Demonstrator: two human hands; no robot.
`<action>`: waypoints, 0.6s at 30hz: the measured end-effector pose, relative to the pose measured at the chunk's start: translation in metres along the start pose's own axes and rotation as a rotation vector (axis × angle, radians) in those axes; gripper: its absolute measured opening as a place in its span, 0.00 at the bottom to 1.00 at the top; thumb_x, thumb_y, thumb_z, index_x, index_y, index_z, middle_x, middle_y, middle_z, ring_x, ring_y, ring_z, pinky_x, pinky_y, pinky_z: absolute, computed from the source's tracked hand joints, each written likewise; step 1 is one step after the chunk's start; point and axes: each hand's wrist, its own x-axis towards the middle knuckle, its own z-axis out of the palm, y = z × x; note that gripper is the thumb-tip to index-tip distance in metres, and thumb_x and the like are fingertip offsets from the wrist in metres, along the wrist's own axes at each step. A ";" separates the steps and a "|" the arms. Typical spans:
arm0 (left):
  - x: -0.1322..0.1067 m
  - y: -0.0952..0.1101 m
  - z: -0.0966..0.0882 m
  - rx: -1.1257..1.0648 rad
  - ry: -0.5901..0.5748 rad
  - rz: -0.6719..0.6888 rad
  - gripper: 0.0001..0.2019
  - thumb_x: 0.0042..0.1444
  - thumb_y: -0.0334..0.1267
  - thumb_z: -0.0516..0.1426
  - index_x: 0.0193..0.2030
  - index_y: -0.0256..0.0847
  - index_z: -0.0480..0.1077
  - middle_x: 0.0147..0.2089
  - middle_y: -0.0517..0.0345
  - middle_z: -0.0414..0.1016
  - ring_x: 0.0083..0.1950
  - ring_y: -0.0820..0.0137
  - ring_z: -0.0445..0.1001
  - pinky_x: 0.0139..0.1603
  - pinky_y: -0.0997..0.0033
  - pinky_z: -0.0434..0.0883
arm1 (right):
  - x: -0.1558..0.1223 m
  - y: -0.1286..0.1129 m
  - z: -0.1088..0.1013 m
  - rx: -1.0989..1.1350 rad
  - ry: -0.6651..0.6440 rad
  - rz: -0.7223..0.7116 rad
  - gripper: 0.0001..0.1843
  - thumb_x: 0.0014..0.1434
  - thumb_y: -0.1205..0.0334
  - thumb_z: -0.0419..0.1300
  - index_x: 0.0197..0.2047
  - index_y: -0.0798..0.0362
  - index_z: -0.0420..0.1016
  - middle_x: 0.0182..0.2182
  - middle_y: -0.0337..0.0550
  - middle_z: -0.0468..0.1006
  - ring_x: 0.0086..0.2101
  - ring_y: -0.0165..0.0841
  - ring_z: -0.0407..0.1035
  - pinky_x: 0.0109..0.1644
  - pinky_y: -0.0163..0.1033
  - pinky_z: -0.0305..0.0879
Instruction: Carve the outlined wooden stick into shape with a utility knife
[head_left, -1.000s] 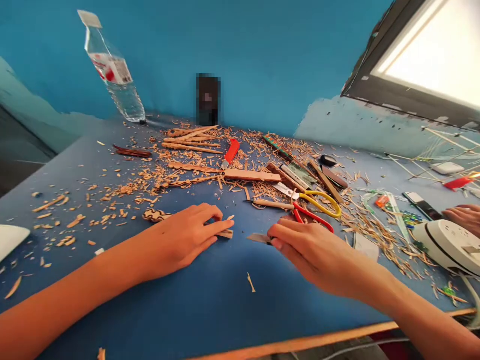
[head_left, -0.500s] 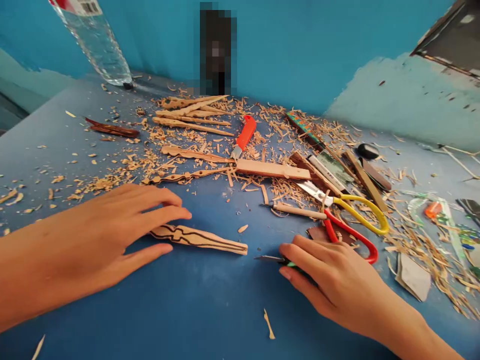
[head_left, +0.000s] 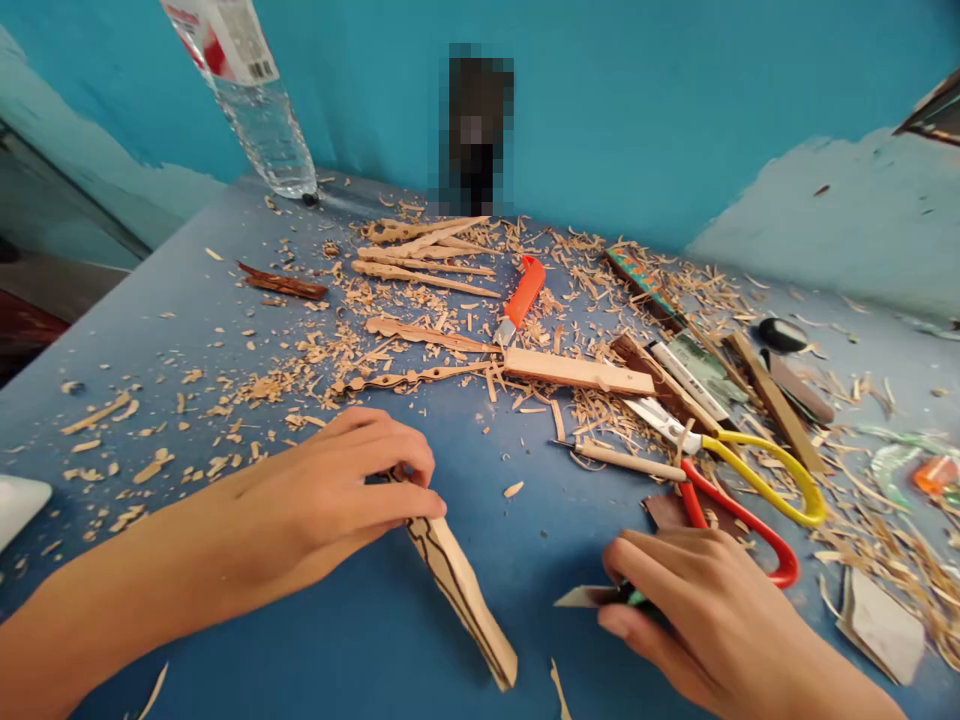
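Note:
My left hand (head_left: 352,490) is closed on the upper end of a pale wooden strip (head_left: 457,580) marked with dark wavy lines. The strip slants down toward the right, and its gripped end is partly covered by my fingers. To its right, my right hand (head_left: 682,600) is closed round a craft knife (head_left: 589,597). The blade points left toward the strip, apart from it, and most of the handle is hidden in my palm. Just beyond my right hand lie scissors (head_left: 757,480) with one yellow and one red handle.
Several carved wooden sticks (head_left: 427,265) lie among shavings at the back. A red-handled knife (head_left: 525,297), a flat wooden block (head_left: 577,371) and a thin wooden-handled tool (head_left: 630,460) lie mid-table. A water bottle (head_left: 262,120) stands at the back left. A folded sandpaper-like piece (head_left: 881,625) lies right.
My left hand has gone from hovering open-fingered over the wooden strip to gripping it. The strip has swung from nearly level to a steep slant. The craft knife's blade shows broader now.

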 end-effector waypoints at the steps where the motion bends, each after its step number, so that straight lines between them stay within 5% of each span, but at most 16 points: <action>1: 0.001 0.001 0.003 -0.032 -0.010 0.010 0.17 0.73 0.26 0.51 0.57 0.50 0.74 0.53 0.54 0.73 0.60 0.64 0.69 0.65 0.64 0.63 | 0.002 0.001 -0.002 0.011 -0.021 -0.003 0.20 0.80 0.50 0.42 0.35 0.46 0.61 0.24 0.32 0.71 0.22 0.33 0.65 0.31 0.42 0.51; 7: 0.009 0.006 0.016 -0.174 -0.060 -0.101 0.15 0.71 0.29 0.53 0.49 0.54 0.76 0.57 0.59 0.74 0.59 0.68 0.73 0.56 0.75 0.70 | 0.025 -0.010 -0.010 0.066 -0.138 0.026 0.21 0.79 0.53 0.44 0.32 0.47 0.61 0.23 0.31 0.69 0.21 0.32 0.60 0.30 0.44 0.44; 14: 0.014 0.001 0.016 -0.333 -0.124 -0.142 0.15 0.59 0.28 0.62 0.47 0.54 0.78 0.53 0.64 0.79 0.60 0.66 0.76 0.63 0.74 0.71 | 0.067 -0.026 0.001 -0.087 0.044 -0.038 0.31 0.79 0.44 0.43 0.27 0.50 0.67 0.19 0.36 0.67 0.19 0.29 0.54 0.30 0.43 0.38; 18: 0.014 0.001 0.018 -0.297 -0.106 -0.172 0.11 0.63 0.31 0.60 0.46 0.50 0.81 0.54 0.66 0.76 0.60 0.68 0.76 0.65 0.69 0.70 | 0.083 -0.026 0.013 -0.163 0.056 0.011 0.34 0.78 0.41 0.39 0.27 0.51 0.68 0.19 0.37 0.69 0.19 0.28 0.52 0.30 0.42 0.36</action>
